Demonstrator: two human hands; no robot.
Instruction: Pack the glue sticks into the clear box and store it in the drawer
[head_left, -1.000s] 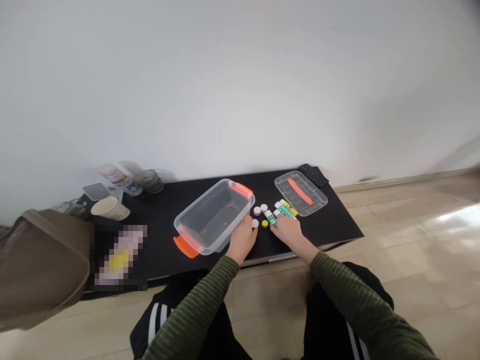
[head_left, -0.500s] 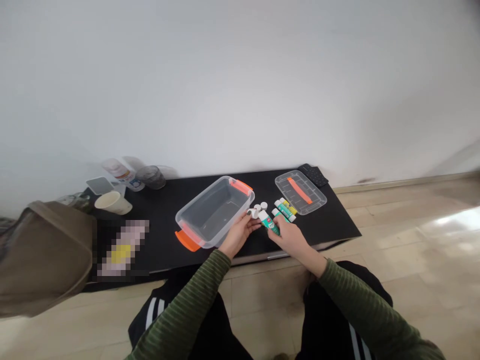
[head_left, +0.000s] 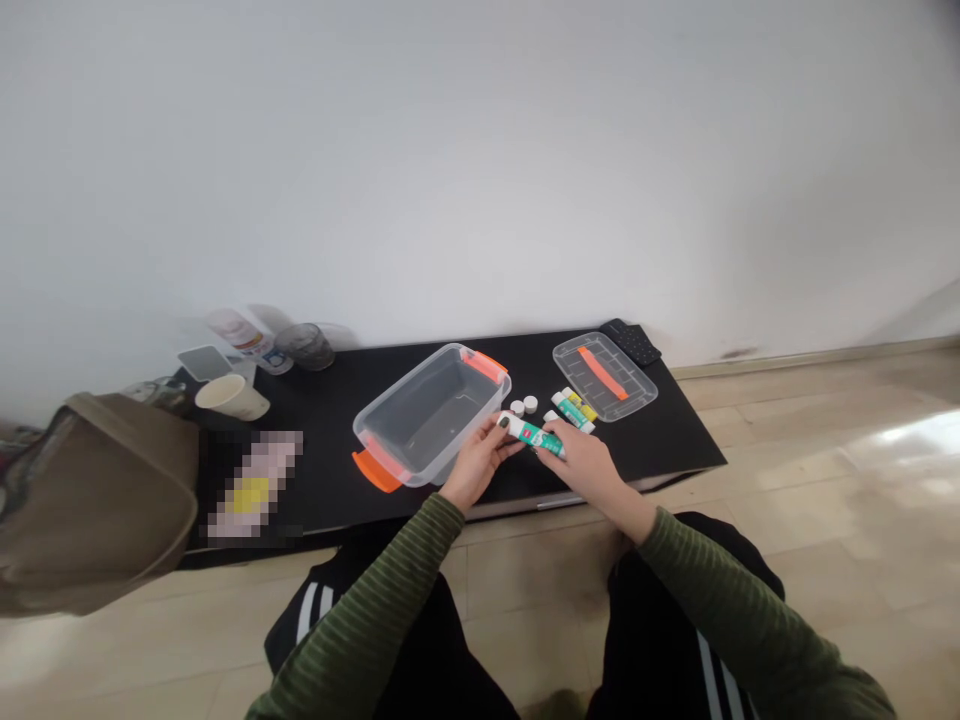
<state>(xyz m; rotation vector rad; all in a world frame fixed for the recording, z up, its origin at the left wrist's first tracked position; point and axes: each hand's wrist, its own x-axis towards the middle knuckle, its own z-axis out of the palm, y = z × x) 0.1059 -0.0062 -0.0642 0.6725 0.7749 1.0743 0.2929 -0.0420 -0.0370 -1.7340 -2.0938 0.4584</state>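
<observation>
The step in hand appears to be work at the end of one glue stick (head_left: 543, 439), which lies between the two hands, above the near part of the black bench (head_left: 322, 480) and to the right of the clear box (head_left: 433, 413). The next move, in my judgement, calls for a steady hold on the body and for keeping the white end in line with it. The left hand (head_left: 478, 463) is closed to a pinch, its thumb on the white end of the stick; whether this end is a separate cap, I cannot tell. The right hand (head_left: 589, 467) is closed too, and grips the green body near its other end, with the thumb and fingers around it. Just beyond the stick, two white caps (head_left: 524, 406) stand close together on the bench. Near the fingers of the right hand lie a second green stick (head_left: 574, 411) and a yellow stick (head_left: 585, 405), side by side; one more white end shows there, partly hidden by this hand. Behind them the clear lid (head_left: 634, 382) with its orange handle (head_left: 603, 374) lies flat on the bench.
</observation>
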